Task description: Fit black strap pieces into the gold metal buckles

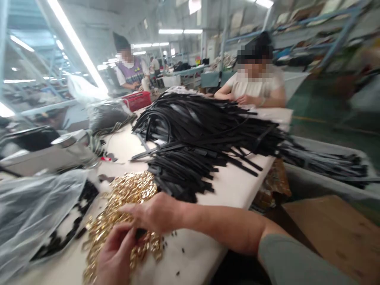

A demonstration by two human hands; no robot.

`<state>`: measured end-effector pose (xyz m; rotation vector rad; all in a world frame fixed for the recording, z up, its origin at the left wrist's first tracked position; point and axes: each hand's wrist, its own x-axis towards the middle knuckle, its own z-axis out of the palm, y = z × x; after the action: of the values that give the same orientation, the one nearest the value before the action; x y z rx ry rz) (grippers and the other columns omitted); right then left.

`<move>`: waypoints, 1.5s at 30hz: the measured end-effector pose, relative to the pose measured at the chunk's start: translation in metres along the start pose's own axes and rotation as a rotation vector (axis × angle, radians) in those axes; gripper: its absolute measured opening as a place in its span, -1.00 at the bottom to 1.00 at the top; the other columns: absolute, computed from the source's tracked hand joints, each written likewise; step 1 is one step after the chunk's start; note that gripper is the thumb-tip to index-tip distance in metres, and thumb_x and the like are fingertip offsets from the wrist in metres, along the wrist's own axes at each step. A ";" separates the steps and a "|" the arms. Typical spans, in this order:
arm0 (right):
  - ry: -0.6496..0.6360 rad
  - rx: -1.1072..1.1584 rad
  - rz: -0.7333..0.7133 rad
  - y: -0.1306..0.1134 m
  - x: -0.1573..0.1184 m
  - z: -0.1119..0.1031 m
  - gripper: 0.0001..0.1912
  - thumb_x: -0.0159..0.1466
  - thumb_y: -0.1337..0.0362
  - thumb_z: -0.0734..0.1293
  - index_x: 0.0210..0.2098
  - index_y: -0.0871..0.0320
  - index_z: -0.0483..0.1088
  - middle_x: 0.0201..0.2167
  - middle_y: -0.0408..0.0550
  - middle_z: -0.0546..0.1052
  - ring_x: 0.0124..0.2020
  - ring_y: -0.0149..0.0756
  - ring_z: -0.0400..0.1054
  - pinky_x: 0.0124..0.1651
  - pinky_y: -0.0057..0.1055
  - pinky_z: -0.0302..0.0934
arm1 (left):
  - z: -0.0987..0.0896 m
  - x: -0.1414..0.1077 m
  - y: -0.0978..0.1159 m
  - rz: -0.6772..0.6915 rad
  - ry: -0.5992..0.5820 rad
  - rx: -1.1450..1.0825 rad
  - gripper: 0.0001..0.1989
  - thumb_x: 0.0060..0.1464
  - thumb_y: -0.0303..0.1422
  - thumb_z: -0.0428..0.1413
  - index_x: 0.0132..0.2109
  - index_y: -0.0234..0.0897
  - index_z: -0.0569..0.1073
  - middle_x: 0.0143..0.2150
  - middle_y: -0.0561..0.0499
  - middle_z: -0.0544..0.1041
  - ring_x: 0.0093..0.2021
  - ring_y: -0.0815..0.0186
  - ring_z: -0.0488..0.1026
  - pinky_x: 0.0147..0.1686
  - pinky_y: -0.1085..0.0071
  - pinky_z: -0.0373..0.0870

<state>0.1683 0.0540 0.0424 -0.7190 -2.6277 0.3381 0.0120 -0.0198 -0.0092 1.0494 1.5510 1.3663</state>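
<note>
A heap of shiny gold metal pieces (133,186) lies on the pale tabletop (225,190). Over its lower part, my left hand (117,249) has its fingers pressed together around something dark and small that I cannot make out. My right hand (157,211) reaches in from the right, beside the left fingertips, its index finger pointing left across the gold heap; what its other fingers hold is hidden. Just beyond the hands is a bundle of short black straps (184,170), and behind it a large pile of long black straps (202,118).
A clear plastic bag (38,209) with small black pieces lies at left. A red basket (138,101) and a filled bag (107,114) stand farther back. A grey bin (326,148) and cardboard (335,237) are at right. Two people work across the table.
</note>
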 end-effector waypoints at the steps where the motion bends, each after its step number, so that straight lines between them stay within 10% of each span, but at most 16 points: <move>1: 0.021 0.030 0.023 0.003 -0.002 0.000 -0.43 0.39 0.07 0.14 0.31 0.18 0.08 -0.04 0.01 0.55 -0.25 -0.29 0.50 -0.30 -0.42 0.31 | -0.004 0.003 0.002 -0.018 0.021 -0.087 -0.54 -0.29 -0.02 0.37 -0.36 -0.25 0.47 -0.43 0.00 0.51 -0.49 0.28 0.44 -0.52 0.42 0.44; 5: 0.087 0.170 0.000 0.018 -0.003 -0.002 -0.33 0.21 0.00 0.36 0.21 0.21 0.23 -0.03 0.07 0.54 -0.14 -0.23 0.47 -0.15 -0.39 0.28 | -0.016 0.014 0.012 -0.001 0.145 -0.289 -0.62 -0.24 -0.22 0.41 -0.30 -0.28 0.47 -0.42 0.08 0.48 -0.50 0.45 0.40 -0.51 0.61 0.38; 8: 0.110 0.246 0.020 0.023 0.000 -0.003 -0.61 0.22 0.13 0.38 -0.02 0.18 0.42 -0.23 -0.05 0.59 -0.27 -0.34 0.46 -0.22 -0.44 0.24 | -0.017 0.014 0.017 0.005 0.169 -0.349 -0.63 -0.19 -0.26 0.39 -0.24 -0.28 0.48 -0.37 0.07 0.48 -0.47 0.46 0.42 -0.48 0.63 0.39; 28: 0.105 0.331 -0.052 0.023 0.002 0.004 -0.85 0.25 0.23 0.35 -0.35 0.21 0.45 -0.44 -0.15 0.48 -0.41 -0.47 0.32 -0.34 -0.52 0.11 | -0.011 0.004 0.005 -0.095 -0.050 -0.391 -0.36 -0.05 -0.23 0.32 0.18 -0.14 0.36 -0.25 -0.01 0.55 -0.32 0.33 0.52 -0.28 0.46 0.48; 38: 0.041 -0.013 -0.125 0.022 0.001 0.005 -0.80 0.30 0.23 0.27 -0.40 0.20 0.40 -0.45 -0.12 0.47 -0.45 -0.42 0.25 -0.43 -0.44 -0.08 | -0.018 0.006 0.012 0.620 -0.025 0.439 -0.90 0.11 -0.33 0.19 -0.22 -0.11 0.60 -0.15 -0.04 0.54 -0.14 0.21 0.47 -0.07 0.30 0.39; 45: 0.017 -0.056 -0.036 0.036 0.001 -0.006 -0.66 0.37 0.12 0.21 -0.44 0.20 0.36 -0.48 -0.13 0.45 -0.51 -0.45 0.21 -0.46 -0.43 -0.15 | -0.023 -0.003 0.025 0.648 0.038 0.228 -0.72 0.20 -0.28 0.06 -0.46 -0.24 0.47 -0.42 -0.03 0.50 -0.39 0.26 0.44 -0.32 0.36 0.37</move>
<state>0.1854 0.0853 0.0366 -0.6892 -2.6394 0.2480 -0.0065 -0.0286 0.0175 1.7844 1.4762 1.6539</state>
